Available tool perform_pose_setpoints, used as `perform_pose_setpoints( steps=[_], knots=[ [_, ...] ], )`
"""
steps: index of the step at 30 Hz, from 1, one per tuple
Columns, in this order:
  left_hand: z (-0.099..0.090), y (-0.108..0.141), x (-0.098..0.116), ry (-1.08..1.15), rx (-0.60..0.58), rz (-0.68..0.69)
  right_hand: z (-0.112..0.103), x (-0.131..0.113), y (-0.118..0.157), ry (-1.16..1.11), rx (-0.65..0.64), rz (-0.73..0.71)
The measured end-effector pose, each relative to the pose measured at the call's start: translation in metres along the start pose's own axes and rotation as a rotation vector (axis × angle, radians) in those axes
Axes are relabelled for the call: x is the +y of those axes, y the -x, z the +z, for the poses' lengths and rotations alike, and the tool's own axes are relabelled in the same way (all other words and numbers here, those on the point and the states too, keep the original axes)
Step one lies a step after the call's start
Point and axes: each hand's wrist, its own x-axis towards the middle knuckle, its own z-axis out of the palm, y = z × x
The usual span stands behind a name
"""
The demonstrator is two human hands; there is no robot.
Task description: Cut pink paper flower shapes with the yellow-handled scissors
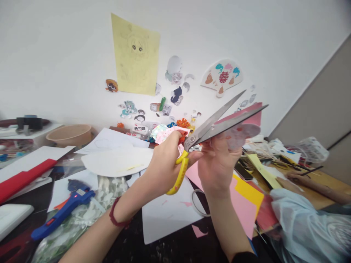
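Note:
My left hand (166, 162), with a dark red cord on its wrist, is closed around the yellow handles of a pair of scissors (179, 177). The scissor blades are spread apart and point up to the right, crossing in front of a piece of pink paper (253, 113). My right hand (216, 168) grips that paper from below, fingers partly hidden behind the blades. A greyish-pink rounded shape shows on the paper's lower part; I cannot tell whether it is a separate layer. Beneath my hands lie a white sheet (164, 223) and a pink scrap (199, 231).
A blue glue gun (65, 212) rests on plastic packaging at left, near a red strip (27, 180) and a white fan-shaped piece (115, 160). Pink and yellow sheets (248, 193) lie at right. Beside me, another person's sleeve (307, 223) and hands are over a wooden table.

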Motion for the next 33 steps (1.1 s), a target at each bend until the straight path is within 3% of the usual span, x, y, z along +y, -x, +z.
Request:
perform_pose_setpoints(
  steps=[8, 15, 24, 33],
  knots=[
    [0.0013, 0.0047, 0.0018, 0.020, -0.009, -0.046, 0.0004, 0.0002, 0.0045, 0.030, 0.115, 0.086],
    [0.0009, 0.0075, -0.0017, -0.037, -0.023, -0.070, 0.0006, -0.0002, 0.0059, -0.068, 0.056, 0.093],
    [0.0005, 0.0087, -0.0028, -0.052, -0.034, -0.064, 0.0013, 0.0013, 0.0073, 0.057, 0.090, 0.083],
    [-0.0006, 0.0067, -0.0008, -0.067, -0.029, -0.033, 0.0013, 0.0015, 0.0069, 0.028, 0.051, 0.056]
  ],
)
